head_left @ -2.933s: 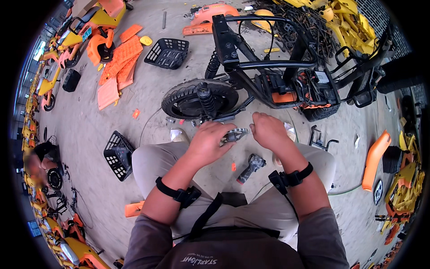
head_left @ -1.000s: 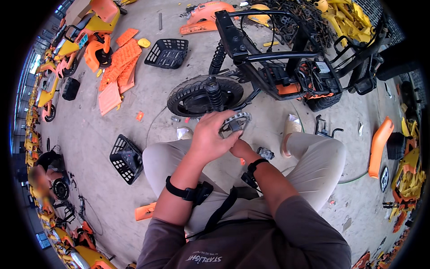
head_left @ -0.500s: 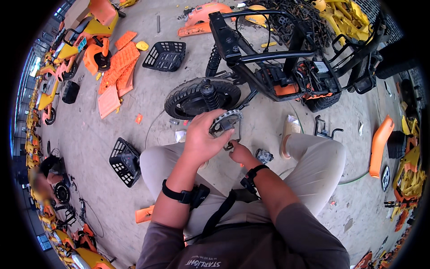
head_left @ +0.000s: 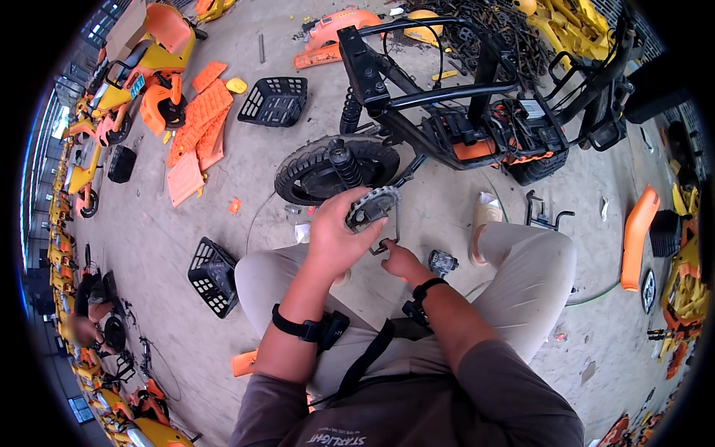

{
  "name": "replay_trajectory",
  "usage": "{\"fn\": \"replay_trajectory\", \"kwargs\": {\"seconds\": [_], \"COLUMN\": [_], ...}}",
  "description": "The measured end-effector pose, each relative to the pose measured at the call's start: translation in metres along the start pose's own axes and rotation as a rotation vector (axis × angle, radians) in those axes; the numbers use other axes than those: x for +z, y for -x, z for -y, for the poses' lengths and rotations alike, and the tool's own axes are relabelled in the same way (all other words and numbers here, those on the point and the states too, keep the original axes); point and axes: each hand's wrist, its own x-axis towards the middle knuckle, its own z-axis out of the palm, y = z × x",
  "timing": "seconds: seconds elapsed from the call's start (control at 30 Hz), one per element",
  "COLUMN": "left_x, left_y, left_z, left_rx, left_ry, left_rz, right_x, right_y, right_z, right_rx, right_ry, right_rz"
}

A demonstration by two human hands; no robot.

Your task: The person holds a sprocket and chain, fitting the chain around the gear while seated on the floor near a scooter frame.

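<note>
My left hand is wrapped around a round metal part with a scalloped, toothed rim, holding it up in front of the rear wheel. A thin bent rod runs down beside that part toward a small dark metal piece. The fingers of my right hand are closed on the end of this small piece; its exact kind is unclear. Below and right of my right hand, an impact driver stands on the floor between my legs.
Ahead stands a stripped black scooter frame with a shock absorber. Black baskets lie to the left near orange panels. On the right lie a black bracket and an orange cover. Another person is far left.
The toothed part has turned slightly in my left hand and sits a little lower. My right hand stays at the small metal piece. The view has shifted slightly.
</note>
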Motion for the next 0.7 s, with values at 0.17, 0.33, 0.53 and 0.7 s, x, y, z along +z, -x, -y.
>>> {"fn": "replay_trajectory", "kwargs": {"seconds": [0.17, 0.33, 0.53, 0.7], "left_x": [-0.007, -0.017, -0.028, -0.030], "left_y": [0.004, 0.002, 0.004, 0.000], "left_z": [0.000, -0.001, 0.003, 0.001], "left_rx": [0.050, 0.018, 0.034, 0.052], "left_ry": [-0.052, -0.009, -0.024, -0.049], "left_rz": [0.021, 0.016, 0.030, 0.023], "right_x": [-0.003, -0.021, -0.022, -0.025], "right_y": [-0.003, 0.006, -0.001, -0.002], "right_z": [-0.006, 0.002, 0.003, 0.000], "right_rx": [0.015, 0.031, 0.072, 0.086], "right_ry": [-0.008, 0.001, -0.053, -0.063], "right_rz": [0.026, -0.086, -0.200, -0.251]}}
